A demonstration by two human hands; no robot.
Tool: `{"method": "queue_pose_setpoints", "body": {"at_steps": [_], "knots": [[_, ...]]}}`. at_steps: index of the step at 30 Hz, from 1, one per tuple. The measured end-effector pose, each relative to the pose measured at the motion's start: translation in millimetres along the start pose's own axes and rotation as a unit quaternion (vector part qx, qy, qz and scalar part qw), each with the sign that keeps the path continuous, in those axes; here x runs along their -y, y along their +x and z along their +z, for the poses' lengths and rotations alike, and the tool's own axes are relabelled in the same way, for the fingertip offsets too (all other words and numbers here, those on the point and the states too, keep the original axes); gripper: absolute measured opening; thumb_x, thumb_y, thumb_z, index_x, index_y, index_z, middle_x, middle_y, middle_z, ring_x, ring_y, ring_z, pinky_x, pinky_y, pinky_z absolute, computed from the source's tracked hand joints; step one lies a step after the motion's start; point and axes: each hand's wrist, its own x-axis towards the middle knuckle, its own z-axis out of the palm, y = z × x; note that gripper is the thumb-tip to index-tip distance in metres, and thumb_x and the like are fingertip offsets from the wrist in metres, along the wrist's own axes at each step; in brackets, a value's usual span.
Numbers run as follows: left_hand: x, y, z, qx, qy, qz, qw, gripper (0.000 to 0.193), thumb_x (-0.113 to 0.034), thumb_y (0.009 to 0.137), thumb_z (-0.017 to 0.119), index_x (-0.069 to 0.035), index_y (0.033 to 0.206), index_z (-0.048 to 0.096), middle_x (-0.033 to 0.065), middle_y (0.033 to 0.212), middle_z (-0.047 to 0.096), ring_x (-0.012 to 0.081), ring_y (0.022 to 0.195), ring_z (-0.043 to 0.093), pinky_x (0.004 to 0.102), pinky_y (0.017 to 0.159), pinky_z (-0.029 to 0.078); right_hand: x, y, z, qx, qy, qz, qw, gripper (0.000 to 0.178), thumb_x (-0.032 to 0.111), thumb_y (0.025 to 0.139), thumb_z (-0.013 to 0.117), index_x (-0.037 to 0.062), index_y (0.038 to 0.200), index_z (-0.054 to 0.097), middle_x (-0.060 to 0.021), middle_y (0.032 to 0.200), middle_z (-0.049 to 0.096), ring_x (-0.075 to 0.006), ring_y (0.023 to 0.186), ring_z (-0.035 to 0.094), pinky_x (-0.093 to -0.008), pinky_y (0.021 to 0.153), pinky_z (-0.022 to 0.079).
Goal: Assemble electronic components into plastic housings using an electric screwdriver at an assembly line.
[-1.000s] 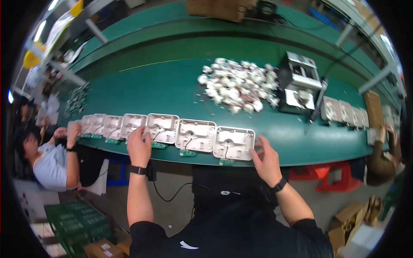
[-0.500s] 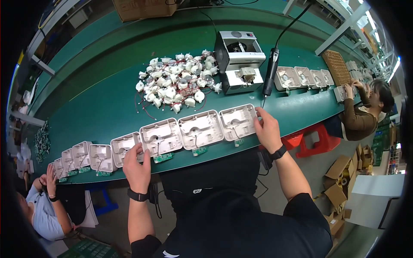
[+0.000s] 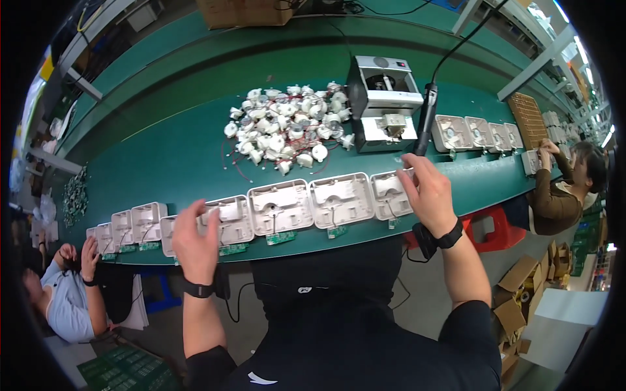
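Note:
A row of white plastic housings (image 3: 280, 207) lies along the front of the green table, with small green circuit boards (image 3: 281, 238) wired to them and hanging at their near sides. Over the left part of this row is my left hand (image 3: 197, 244), thumb and fingers apart, partly covering the housings behind it. My right hand (image 3: 432, 195) is at the right-end housing (image 3: 390, 195), its thumb and forefinger spread by the far right corner and hiding that end. Neither hand visibly grips anything; whether the right fingertips touch the housing, I cannot tell.
Behind the row lies a heap of white motor-like parts (image 3: 283, 124) with red wires. A black-and-silver machine (image 3: 385, 104) stands beside a hanging electric screwdriver (image 3: 427, 117). More housings (image 3: 453, 133) are at right. Co-workers sit at left (image 3: 75, 300) and right (image 3: 561, 195); a red stool (image 3: 492, 231) stands nearby.
The view has shifted, and the housings nearest me have slid somewhat right. My left hand has come off a housing's edge and moved left; my right hand has moved slightly right with the row's end.

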Motion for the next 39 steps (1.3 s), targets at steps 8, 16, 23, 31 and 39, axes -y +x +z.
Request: {"method": "queue_pose_setpoints", "body": {"at_steps": [8, 16, 23, 31, 39], "knots": [[51.6, -43.5, -56.9, 0.099, 0.082, -0.009, 0.992, 0.039, -0.012, 0.075, 0.082, -0.005, 0.11, 0.068, 0.0123, 0.105, 0.069, 0.0318, 0.101, 0.065, 0.0412, 0.087, 0.051, 27.8, 80.5, 54.0, 0.066, -0.168, -0.298, 0.937, 0.014, 0.016, 0.087, 0.065, 0.0051, 0.096, 0.063, -0.007, 0.088, 0.066, -0.0252, 0.083, 0.063, -0.0371, 0.077, 0.049], [77.9, -52.4, -30.1, 0.122, 0.075, 0.03, 0.989, 0.036, -0.006, 0.075, 0.079, -0.006, 0.109, 0.068, 0.0136, 0.103, 0.067, 0.0346, 0.101, 0.062, 0.0424, 0.087, 0.05, 23.8, 116.2, 114.8, 0.173, -0.356, -0.31, 0.864, 0.013, 0.015, 0.086, 0.056, 0.0048, 0.081, 0.063, -0.0088, 0.073, 0.066, -0.0258, 0.08, 0.062, -0.0377, 0.082, 0.046], [72.4, -42.1, -28.3, 0.115, 0.086, 0.035, 0.989, 0.034, -0.006, 0.075, 0.079, -0.005, 0.107, 0.067, 0.013, 0.102, 0.067, 0.034, 0.1, 0.062, 0.0426, 0.086, 0.05, 20.8, 107.9, 116.8, 0.169, -0.295, -0.279, 0.898, 0.012, 0.015, 0.082, 0.06, 0.0053, 0.078, 0.065, -0.0094, 0.071, 0.067, -0.0272, 0.079, 0.064, -0.0402, 0.076, 0.048], [3.2, 14.1, -52.8, 0.085, 0.002, 0.073, 0.994, 0.035, -0.01, 0.075, 0.081, -0.004, 0.106, 0.068, 0.0115, 0.099, 0.069, 0.0327, 0.098, 0.064, 0.0415, 0.084, 0.052, 48.3, 135.4, 61.5, 0.252, 0.007, -0.026, 0.967, 0.015, 0.019, 0.085, 0.07, 0.0032, 0.083, 0.068, -0.0038, 0.073, 0.066, -0.0199, 0.071, 0.063, -0.0355, 0.059, 0.049], [-53.1, 112.8, 64.6, 0.148, -0.025, 0.221, 0.964, 0.031, -0.026, 0.09, 0.07, -0.008, 0.114, 0.068, 0.0132, 0.108, 0.069, 0.033, 0.094, 0.068, 0.045, 0.08, 0.054, 37.4, 152.8, 33.9, 0.268, 0.625, 0.281, 0.677, 0.022, 0.026, 0.095, 0.069, 0.0045, 0.098, 0.067, -0.0003, 0.085, 0.067, -0.0097, 0.074, 0.06, -0.0244, 0.06, 0.048]]}}
